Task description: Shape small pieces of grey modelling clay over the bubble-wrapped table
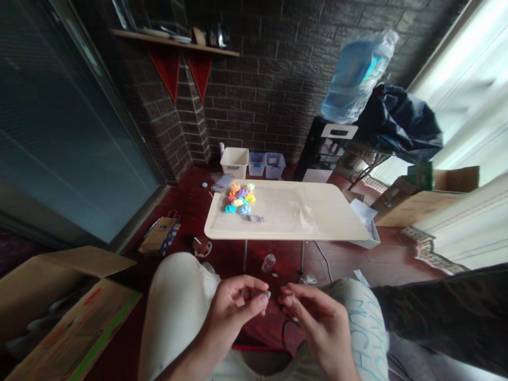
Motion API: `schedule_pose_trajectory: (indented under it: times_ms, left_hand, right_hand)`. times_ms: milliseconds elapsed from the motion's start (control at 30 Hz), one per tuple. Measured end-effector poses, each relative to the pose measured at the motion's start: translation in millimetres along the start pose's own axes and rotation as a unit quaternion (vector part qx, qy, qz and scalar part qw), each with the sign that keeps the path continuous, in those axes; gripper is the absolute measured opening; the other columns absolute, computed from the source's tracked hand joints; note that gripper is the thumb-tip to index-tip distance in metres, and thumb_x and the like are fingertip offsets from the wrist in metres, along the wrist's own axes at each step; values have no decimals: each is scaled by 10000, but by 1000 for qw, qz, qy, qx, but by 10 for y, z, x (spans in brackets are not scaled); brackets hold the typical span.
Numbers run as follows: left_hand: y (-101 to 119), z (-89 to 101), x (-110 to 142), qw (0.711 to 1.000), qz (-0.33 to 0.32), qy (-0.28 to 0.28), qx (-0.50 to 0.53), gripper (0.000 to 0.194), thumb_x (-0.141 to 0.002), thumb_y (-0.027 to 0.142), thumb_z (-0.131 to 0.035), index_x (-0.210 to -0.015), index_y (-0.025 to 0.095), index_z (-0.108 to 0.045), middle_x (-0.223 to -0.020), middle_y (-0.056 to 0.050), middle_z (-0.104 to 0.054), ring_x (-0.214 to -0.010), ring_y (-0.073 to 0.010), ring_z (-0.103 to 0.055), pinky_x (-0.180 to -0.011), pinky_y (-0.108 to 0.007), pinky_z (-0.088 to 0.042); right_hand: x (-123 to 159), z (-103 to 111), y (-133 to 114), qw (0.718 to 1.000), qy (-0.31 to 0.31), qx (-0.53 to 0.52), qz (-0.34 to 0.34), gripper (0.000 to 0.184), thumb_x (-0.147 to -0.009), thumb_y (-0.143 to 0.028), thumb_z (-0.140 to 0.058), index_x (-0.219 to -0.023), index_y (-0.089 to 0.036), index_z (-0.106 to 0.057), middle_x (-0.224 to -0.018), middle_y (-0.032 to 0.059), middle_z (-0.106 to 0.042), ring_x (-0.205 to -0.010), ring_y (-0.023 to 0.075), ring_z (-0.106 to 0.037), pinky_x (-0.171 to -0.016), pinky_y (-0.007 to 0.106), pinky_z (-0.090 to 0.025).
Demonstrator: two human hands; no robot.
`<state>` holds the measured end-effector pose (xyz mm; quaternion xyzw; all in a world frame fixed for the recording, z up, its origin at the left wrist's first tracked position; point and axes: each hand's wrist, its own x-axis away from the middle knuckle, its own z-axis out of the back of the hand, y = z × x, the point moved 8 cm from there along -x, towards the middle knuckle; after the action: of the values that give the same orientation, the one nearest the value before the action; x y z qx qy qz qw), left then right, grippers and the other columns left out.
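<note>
My left hand (243, 302) is in a pinch above my lap, thumb against fingers. A small grey piece of what looks like modelling clay (267, 294) shows at its fingertips. A short gap to the right, my right hand (313, 317) is also closed in a pinch; a tiny greyish bit seems to sit at its fingertips, too small and blurred to name. Beyond both hands, a cluster of coloured soft lumps (240, 199) lies on the left of the cream table (337, 211). A longer grey lump (254, 218) lies in front of the cluster.
Clear plastic film (309, 219) lies on the table. Under its front edge a clear bottle (269, 262) is on the floor. An open cardboard box (87, 317) stands at my left, a paper bag (159, 235) beyond it. A water dispenser (323, 151) stands behind the table.
</note>
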<state>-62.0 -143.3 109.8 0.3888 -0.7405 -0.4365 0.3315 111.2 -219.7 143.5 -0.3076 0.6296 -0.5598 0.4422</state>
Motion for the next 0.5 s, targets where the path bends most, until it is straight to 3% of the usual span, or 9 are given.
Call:
schedule_pose_trajectory:
  times_ms: [133, 233, 300, 400, 500]
  left_hand:
    - [-122, 69, -78, 1000, -8, 9, -8, 302, -826, 371, -853, -1051, 176, -798, -892, -68, -741, -755, -155, -652, -762, -284, -517]
    - [-213, 164, -139, 999, -17, 25, -12, 332, -812, 428, -853, -992, 150, -825, -722, -40, -674, -704, -147, -610, -717, -270, -484]
    - [-321, 271, -177, 998, 18, 53, 36, 355, -746, 452, -894, -900, 138, -826, -683, -37, -665, -627, -122, -568, -640, -248, -456]
    - [-431, 432, -232, 989, 54, 76, 116, 234, -756, 301, -896, -875, 116, -815, -692, -42, -672, -635, -112, -584, -633, -219, -471]
    - [-603, 711, -260, 960, 107, 159, 206, 105, -743, 52, -836, -832, 88, -793, -809, -77, -716, -654, -114, -636, -610, -206, -523]
  right_hand:
    - [-4, -65, 90, 999, -24, 8, -21, 200, -891, -373, -796, -976, -201, -853, -859, 134, -841, -764, 274, -808, -677, 328, -659]
    - [-28, -95, 328, 994, -22, -59, -84, 291, -894, -457, -783, -855, -168, -788, -674, 87, -771, -588, 208, -731, -546, 269, -592]
    - [-73, -86, 536, 989, -19, -89, -113, 351, -817, -468, -856, -729, -164, -704, -556, 26, -683, -452, 135, -610, -440, 209, -486]
    - [-135, -51, 920, 980, -37, -105, -166, 439, -714, -509, -919, -676, -164, -649, -469, -5, -617, -362, 100, -483, -352, 191, -357]
    - [-124, 0, 1309, 966, -55, -101, -230, 473, -697, -562, -918, -736, -131, -726, -574, 64, -712, -459, 138, -608, -424, 207, -437]
